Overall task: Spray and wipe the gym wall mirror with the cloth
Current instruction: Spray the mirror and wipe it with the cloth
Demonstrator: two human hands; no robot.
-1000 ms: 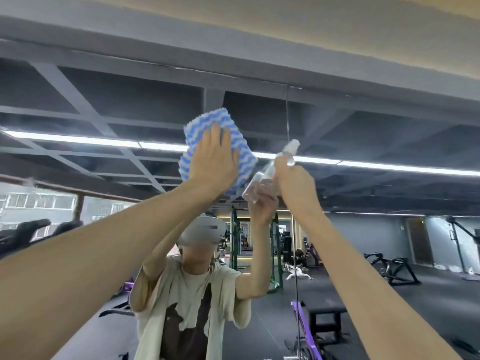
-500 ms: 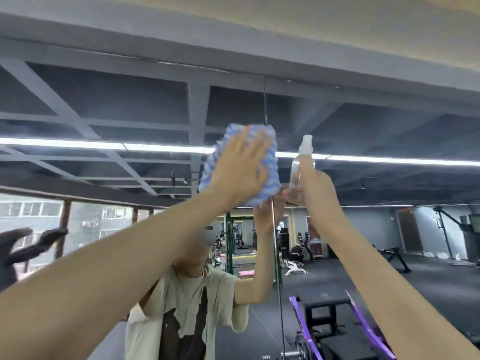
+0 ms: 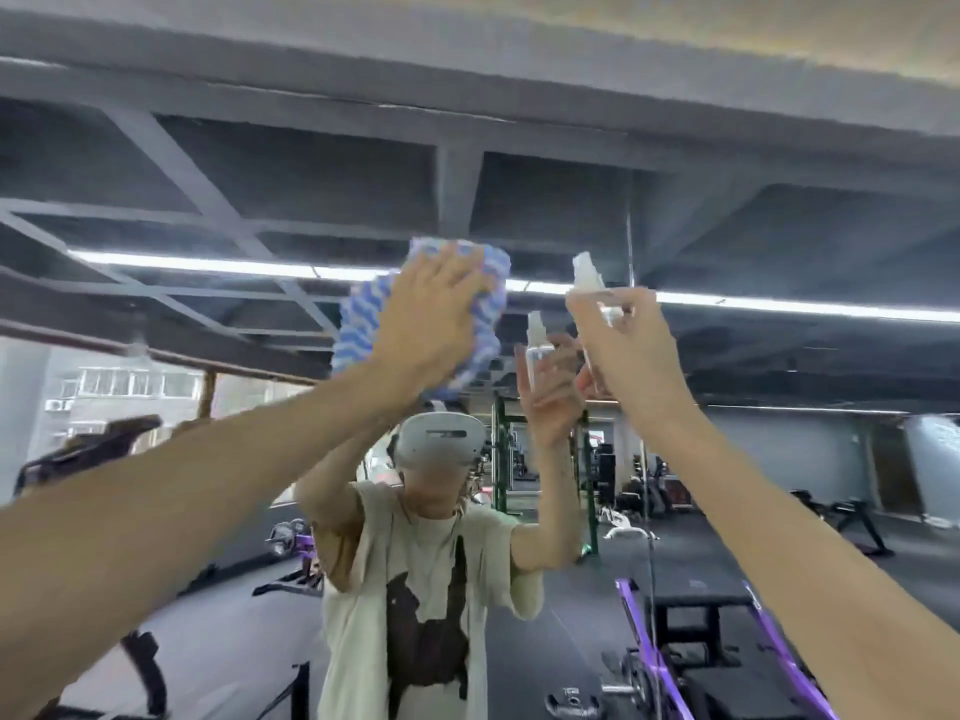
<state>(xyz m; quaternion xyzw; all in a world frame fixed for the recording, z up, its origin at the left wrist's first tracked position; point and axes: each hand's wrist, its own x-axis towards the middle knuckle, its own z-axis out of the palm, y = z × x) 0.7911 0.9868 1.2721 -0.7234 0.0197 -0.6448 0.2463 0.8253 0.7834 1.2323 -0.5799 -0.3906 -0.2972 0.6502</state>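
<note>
Mirror (image 3: 779, 459): fills nearly the whole view, a vertical seam between panels just right of the raised hands; the gym floor, benches and the person show only as reflection in it.
Risk, streaks: with the cloth worked this high on outstretched arms, pressure will likely be uneven — patches near the top edge could be missed or smeared.
Risk, bottle: held high in a light pinch, it could slip or knock the glass if the right arm drifts inward.
Cloth (image 3: 363, 324): blue-and-white, bunched, pressed flat to the upper mirror under the left palm.
Left hand (image 3: 431, 324): fingers spread wide and flat on the cloth, pushing it against the glass.
Right hand (image 3: 631, 345): closed around 1 small clear spray bottle (image 3: 589, 280) — fingers curled on its body, nozzle upright above them, held just off the mirror beside the cloth.
</note>
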